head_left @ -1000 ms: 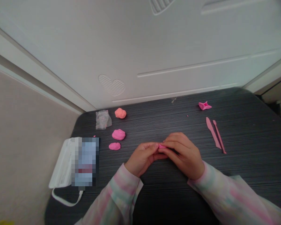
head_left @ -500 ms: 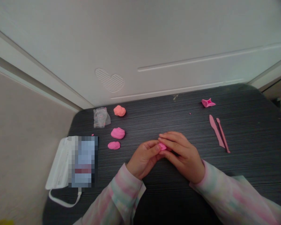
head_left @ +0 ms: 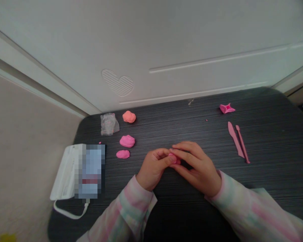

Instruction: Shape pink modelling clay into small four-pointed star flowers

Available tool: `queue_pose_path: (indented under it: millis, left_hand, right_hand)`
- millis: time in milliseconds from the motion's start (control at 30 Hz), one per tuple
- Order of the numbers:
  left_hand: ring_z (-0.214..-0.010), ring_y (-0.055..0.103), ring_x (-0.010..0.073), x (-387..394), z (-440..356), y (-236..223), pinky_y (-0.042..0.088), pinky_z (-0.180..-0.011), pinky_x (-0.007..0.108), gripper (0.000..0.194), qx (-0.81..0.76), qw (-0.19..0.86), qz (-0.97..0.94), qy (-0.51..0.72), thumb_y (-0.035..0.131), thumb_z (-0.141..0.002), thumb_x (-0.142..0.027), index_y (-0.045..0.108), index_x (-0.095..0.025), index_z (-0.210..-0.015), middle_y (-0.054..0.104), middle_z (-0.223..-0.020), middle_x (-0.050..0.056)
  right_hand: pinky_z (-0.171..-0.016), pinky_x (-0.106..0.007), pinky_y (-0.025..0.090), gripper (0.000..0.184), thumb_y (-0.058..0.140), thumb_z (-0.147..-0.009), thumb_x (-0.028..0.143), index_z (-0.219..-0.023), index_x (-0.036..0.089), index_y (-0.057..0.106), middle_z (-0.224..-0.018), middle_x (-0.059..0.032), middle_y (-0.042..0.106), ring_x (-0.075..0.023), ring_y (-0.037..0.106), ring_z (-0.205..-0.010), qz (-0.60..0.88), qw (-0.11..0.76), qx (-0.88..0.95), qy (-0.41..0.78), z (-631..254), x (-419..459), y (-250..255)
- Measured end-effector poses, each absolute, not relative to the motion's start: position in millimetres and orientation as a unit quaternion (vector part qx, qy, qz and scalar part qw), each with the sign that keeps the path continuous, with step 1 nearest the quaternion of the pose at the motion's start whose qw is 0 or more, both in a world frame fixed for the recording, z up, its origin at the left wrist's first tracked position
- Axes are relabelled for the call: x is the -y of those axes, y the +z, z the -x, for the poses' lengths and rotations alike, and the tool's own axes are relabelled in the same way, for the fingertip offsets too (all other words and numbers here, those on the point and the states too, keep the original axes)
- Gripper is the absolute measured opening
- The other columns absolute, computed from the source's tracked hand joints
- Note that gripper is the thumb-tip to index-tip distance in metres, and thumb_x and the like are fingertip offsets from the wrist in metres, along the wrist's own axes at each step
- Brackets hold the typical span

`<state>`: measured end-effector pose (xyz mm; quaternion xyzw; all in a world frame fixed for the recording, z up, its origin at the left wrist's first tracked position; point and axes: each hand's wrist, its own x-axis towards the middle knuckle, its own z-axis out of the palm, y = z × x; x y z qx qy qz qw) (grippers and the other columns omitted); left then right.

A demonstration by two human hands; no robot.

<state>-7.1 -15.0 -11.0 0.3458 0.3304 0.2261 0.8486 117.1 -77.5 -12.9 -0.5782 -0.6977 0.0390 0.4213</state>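
Note:
Between my two hands, over the middle of the table, is a small piece of pink modelling clay (head_left: 172,158). The fingers of my left hand (head_left: 153,168) are closed on it, with the thumb pressing its near face. My right hand (head_left: 198,168) has its fingertips and thumb around the clay's right side. Part of the piece is hidden by the fingers. Left of my hands lie a larger pink clay lump (head_left: 127,141) and a flatter pink one (head_left: 123,154).
An orange clay lump (head_left: 129,117) sits beside a clear plastic bag (head_left: 109,124). At right are a pink plastic knife (head_left: 235,138), a thin pink modelling stick (head_left: 242,144) and a pointed pink clay shape (head_left: 227,108). A white power bank (head_left: 63,174) with cable touches a blurred phone (head_left: 91,171).
The pink clay piece has turned and shifted slightly left between my fingers, my left thumb now lying across it. The view has tilted a little; the other things stay in place.

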Motion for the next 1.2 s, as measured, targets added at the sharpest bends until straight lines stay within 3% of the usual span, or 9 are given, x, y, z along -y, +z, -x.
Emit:
queue_pose_path:
  millis: [400, 567, 700, 933, 1200]
  left_hand:
    - [-0.054, 0.054, 0.0090, 13.7, 9.0, -12.9, 0.041, -0.056, 0.020, 0.017, -0.364, 0.793, -0.425, 0.241, 0.065, -0.066, -0.026, 0.059, -0.011, -0.060, 0.060, -0.056, 0.000]
    - [-0.068, 0.058, 0.0123, 13.0, 8.4, -12.9, 0.043, -0.070, 0.024, 0.017, -0.319, 0.818, -0.413, 0.241, 0.057, -0.073, -0.025, 0.063, -0.011, -0.068, 0.065, -0.070, 0.004]
    - [-0.081, 0.059, 0.0178, 15.4, 7.4, -10.9, 0.043, -0.081, 0.031, 0.018, -0.307, 0.849, -0.334, 0.271, 0.058, -0.071, -0.024, 0.067, -0.010, -0.079, 0.067, -0.081, 0.008]
    - [-0.085, 0.060, 0.0159, 17.5, 7.8, -8.2, 0.040, -0.089, 0.032, 0.018, -0.282, 0.861, -0.358, 0.228, 0.059, -0.072, -0.021, 0.067, -0.012, -0.085, 0.067, -0.086, 0.007]
    - [-0.085, 0.060, 0.0142, 14.8, 8.5, -9.2, 0.040, -0.089, 0.030, 0.019, -0.284, 0.858, -0.345, 0.251, 0.065, -0.066, -0.019, 0.066, -0.014, -0.085, 0.068, -0.087, 0.005]
  right_hand:
    - [-0.076, -0.037, 0.047, 0.027, 0.056, -0.076, 0.025, -0.102, 0.023, 0.053, -0.095, -0.0058, 0.058, -0.0185, 0.054, -0.089, 0.578, 0.406, 0.706, 0.044, -117.3, 76.4, -14.2]
    - [-0.076, -0.037, 0.047, 0.022, 0.057, -0.075, 0.024, -0.097, 0.022, 0.055, -0.092, -0.0055, 0.060, -0.0185, 0.054, -0.087, 0.581, 0.420, 0.697, 0.033, -120.4, 74.7, -13.4]
    - [-0.073, -0.036, 0.048, 0.014, 0.057, -0.074, 0.019, -0.088, 0.021, 0.057, -0.086, -0.0038, 0.060, -0.0172, 0.055, -0.083, 0.578, 0.446, 0.683, 0.026, -123.0, 73.0, -11.2]
    - [-0.071, -0.033, 0.047, 0.002, 0.057, -0.074, 0.018, -0.076, 0.019, 0.058, -0.078, -0.0038, 0.060, -0.0161, 0.054, -0.080, 0.594, 0.469, 0.650, 0.067, -124.5, 72.6, -9.3]
    - [-0.079, -0.034, 0.044, 0.021, 0.047, -0.080, 0.013, -0.096, 0.021, 0.058, -0.097, -0.0059, 0.058, -0.0160, 0.051, -0.092, 0.584, 0.462, 0.655, 0.126, -124.8, 75.5, -10.7]
